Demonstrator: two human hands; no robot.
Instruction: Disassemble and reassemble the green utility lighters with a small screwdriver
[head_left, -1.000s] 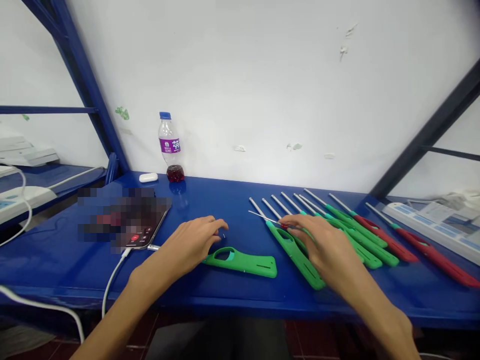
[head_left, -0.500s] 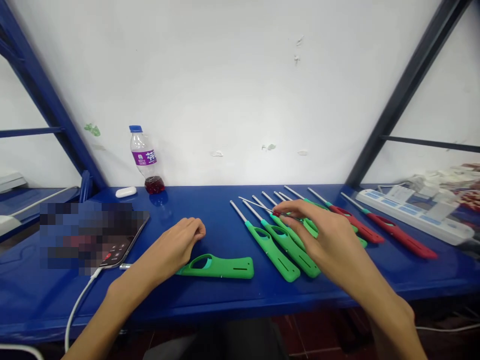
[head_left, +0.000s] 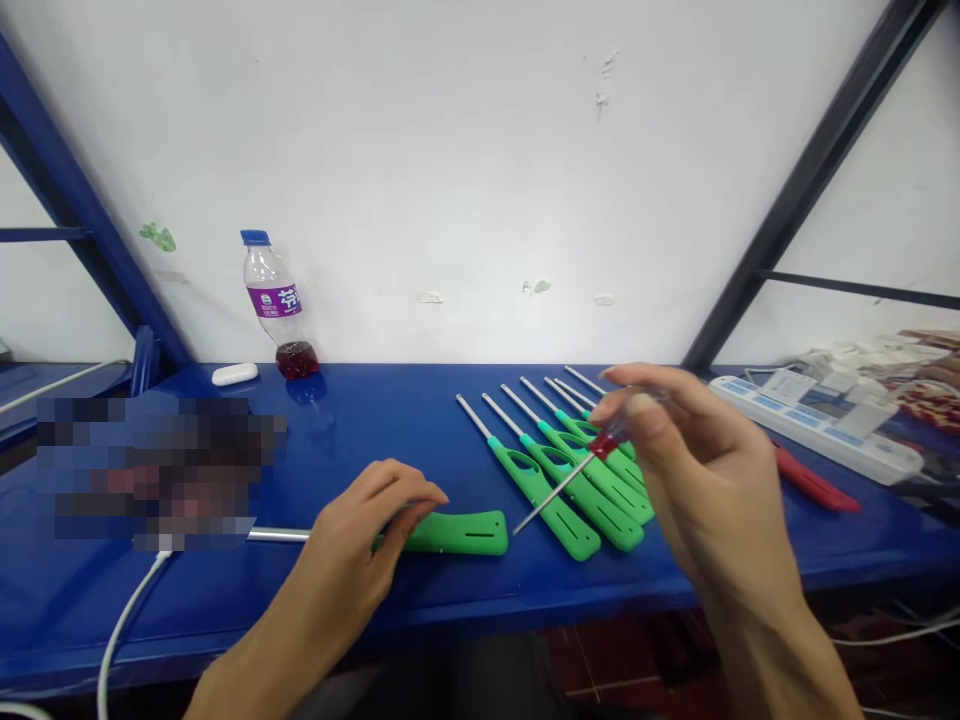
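My right hand (head_left: pixel 705 460) grips a screwdriver (head_left: pixel 604 445) with a clear and red handle. Its thin metal shaft slants down to the left across the nearest green lighters. Over a long-necked green lighter (head_left: pixel 469 533), lying crosswise on the blue table, is my left hand (head_left: pixel 367 530). Its thumb and fingers are drawn together in a pinch, and anything between them is hidden. Part of the lighter's trigger loop is behind that hand, while its metal neck (head_left: pixel 279 535) shows to the left. Several more green lighters (head_left: pixel 555 510) lie side by side near my right hand.
A red lighter (head_left: pixel 814 478) lies partly behind my right hand, in front of a white power strip (head_left: pixel 817 425). At the back left are a bottle (head_left: pixel 277 305) of dark drink and a white case (head_left: pixel 235 374). A white cable (head_left: pixel 127 610) trails off the blue table (head_left: pixel 375 430).
My right hand has lifted the screwdriver from among the lighters and turned its shaft tip down toward me. My left hand has moved right, further over the crosswise green lighter.
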